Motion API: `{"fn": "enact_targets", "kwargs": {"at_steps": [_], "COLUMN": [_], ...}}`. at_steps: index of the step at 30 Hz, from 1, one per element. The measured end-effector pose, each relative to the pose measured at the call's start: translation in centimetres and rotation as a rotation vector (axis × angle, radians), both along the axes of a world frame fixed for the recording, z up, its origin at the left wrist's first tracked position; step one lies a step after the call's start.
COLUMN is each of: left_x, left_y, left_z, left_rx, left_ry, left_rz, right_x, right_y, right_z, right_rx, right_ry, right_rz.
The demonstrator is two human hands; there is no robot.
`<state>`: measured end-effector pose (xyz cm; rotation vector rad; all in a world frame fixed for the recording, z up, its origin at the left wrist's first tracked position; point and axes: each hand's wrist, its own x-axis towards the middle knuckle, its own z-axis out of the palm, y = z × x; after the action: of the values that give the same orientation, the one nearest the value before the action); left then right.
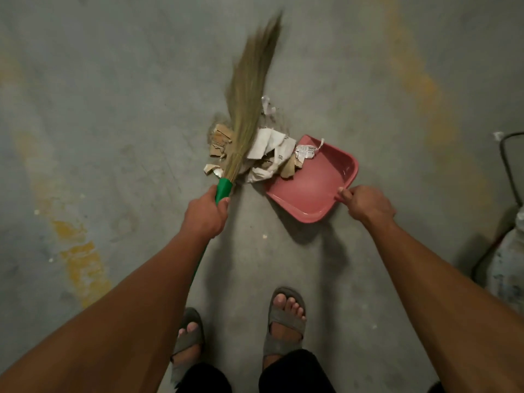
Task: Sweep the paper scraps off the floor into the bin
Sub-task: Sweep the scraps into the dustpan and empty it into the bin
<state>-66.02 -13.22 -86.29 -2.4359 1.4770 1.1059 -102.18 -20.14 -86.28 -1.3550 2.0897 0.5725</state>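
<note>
On the concrete floor [113, 131], the paper scraps [263, 154] lay heaped at the lip of the pink dustpan [314, 188], the left hand [205, 214] clamped round the grass broom [243, 109] and the right hand [365, 204] gripping the dustpan's rear edge; a hard stroke risked scattering scraps past the pan.

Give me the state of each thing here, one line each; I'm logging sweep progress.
Broom: gripped by left hand, bristles blurred over the scraps.
Dustpan: held by right hand, mostly empty.
Paper scraps: piled at dustpan's mouth, few inside.
Bin: at right edge, contents hidden.
</note>
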Motion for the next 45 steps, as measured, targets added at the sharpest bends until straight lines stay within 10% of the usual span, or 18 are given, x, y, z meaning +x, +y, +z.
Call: {"fn": "enact_targets", "kwargs": {"at_steps": [24,45], "left_x": [0.6,3.2], "left_y": [11.2,13.4], "left_z": [4.7,-1.0], "left_rx": [-0.232,0.055], "left_ry": [0.223,0.082], "left_rz": [0.071,-0.090], "right_x": [1.3,4.9], "right_y": [5.6,9.0], "right_z": [-4.8,-4.2], "right_rx": [0.069,0.016], "right_ry": [-0.113,0.001], "right_rz": [-0.081,-0.006]}}
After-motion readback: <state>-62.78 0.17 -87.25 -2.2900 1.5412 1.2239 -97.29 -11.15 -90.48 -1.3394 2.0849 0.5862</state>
